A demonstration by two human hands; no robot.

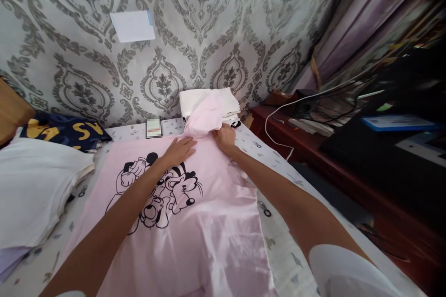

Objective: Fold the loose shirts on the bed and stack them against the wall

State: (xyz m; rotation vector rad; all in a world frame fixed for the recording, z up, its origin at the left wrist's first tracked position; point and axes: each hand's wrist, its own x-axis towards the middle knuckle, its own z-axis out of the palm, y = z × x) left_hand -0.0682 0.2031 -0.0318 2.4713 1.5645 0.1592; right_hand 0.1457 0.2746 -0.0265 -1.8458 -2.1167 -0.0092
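A pink T-shirt (223,232) with a black cartoon line print lies spread over the bed, its lower part creased. My left hand (179,151) rests on it with fingers stretched out, near the upper edge. To the right, my right hand (225,138) has its fingers closed on the shirt's pink cloth; the fingertips are partly hidden. A bunched end of the shirt rises between and beyond my hands. It overlaps a stack of folded white cloth (228,100) against the wall.
White folded cloth (38,185) and a navy garment with yellow letters (69,132) lie at the left. A small box-like item (154,127) sits by the patterned wall. On the right, a white cable (266,123) crosses a dark red desk (299,134).
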